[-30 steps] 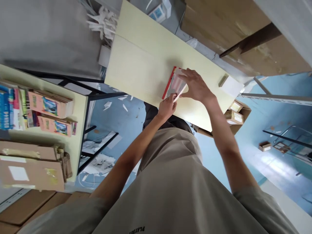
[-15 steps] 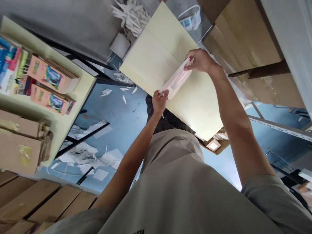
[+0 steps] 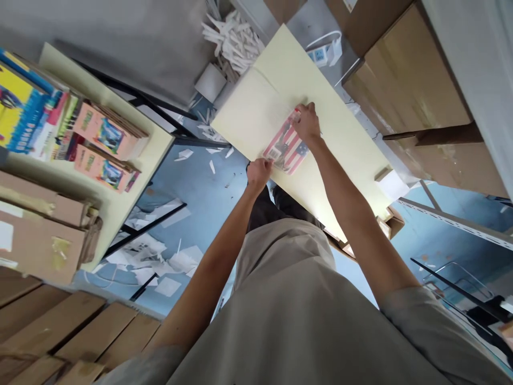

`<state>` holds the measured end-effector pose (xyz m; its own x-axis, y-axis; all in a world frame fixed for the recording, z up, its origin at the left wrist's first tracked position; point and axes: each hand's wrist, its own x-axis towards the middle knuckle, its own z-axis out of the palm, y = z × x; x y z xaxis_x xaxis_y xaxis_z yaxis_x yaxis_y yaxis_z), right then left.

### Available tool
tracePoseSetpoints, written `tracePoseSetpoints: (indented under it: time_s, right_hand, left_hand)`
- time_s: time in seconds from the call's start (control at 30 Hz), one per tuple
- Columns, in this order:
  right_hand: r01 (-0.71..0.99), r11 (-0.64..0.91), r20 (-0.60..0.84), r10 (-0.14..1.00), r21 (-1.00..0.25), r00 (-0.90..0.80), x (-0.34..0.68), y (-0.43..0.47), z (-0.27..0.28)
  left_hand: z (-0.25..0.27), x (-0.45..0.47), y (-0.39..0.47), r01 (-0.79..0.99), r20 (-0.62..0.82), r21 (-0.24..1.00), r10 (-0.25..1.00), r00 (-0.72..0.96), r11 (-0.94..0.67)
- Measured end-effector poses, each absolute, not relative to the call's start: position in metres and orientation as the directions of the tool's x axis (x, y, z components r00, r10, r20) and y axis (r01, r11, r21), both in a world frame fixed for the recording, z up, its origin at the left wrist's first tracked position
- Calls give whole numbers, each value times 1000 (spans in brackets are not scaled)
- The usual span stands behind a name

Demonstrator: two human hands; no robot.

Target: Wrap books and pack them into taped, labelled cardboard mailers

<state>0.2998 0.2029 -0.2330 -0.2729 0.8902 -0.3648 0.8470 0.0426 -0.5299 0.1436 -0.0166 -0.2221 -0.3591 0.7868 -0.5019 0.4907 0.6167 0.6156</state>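
Observation:
A flat plastic-looking packet (image 3: 286, 144) lies low over the pale yellow tabletop (image 3: 320, 182). Its printed face shows red and white stripes, stars on blue and a grey statue-like figure. My left hand (image 3: 259, 172) has its fingers closed on the packet's left lower corner, close to a small white label patch. At the upper corner my right hand (image 3: 308, 124) pinches the edge, beside a small red spot. Whether the packet rests fully on the tabletop I cannot tell.
Left stands a second table (image 3: 154, 128) with books (image 3: 102, 136) and folded cardboard (image 3: 40, 235). Paper scraps (image 3: 236, 45) pile beyond my table, near a power strip (image 3: 320, 55). Large cartons (image 3: 409, 75) stand right; a white stack (image 3: 390, 184) sits on the table's right end.
The packet has turned from nearly edge-on to showing its printed face. My right hand has come down and left with its corner. The camera view has shifted slightly.

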Motion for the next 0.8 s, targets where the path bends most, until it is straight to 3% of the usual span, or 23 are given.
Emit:
tracePoseSetpoints:
  time_s: [0.1, 0.17, 0.27, 0.4, 0.57, 0.67, 0.8]
  right_hand:
    - [858, -1, -374, 900, -513, -222, 302, 179, -216]
    - [855, -21, -360, 912, -518, -195, 307, 153, -199]
    - [854, -80, -385, 911, -513, -145, 317, 105, -177]
    - [885, -166, -524, 846, -435, -98, 319, 55, -159]
    - [880, -232, -573, 818, -414, -53, 310, 38, -142]
    - [850, -264, -514, 858, -456, -9, 313, 39, -122]
    - [810, -270, -308, 944, -521, 117, 334, 50, -75]
  left_hand:
    - [-209, 127, -5, 584, -512, 503, 764, -393, 637]
    - [-201, 118, 10, 641, -435, 536, 830, -349, 550]
    - [-192, 111, 38, 761, -354, 560, 925, -136, 326]
    - [-182, 109, 68, 865, -391, 498, 908, 152, 70]
    - [-165, 104, 86, 887, -441, 460, 858, 263, -36]
    - [-144, 106, 104, 869, -387, 493, 885, 258, -38]
    - [-94, 127, 146, 745, -176, 649, 922, 344, -154]
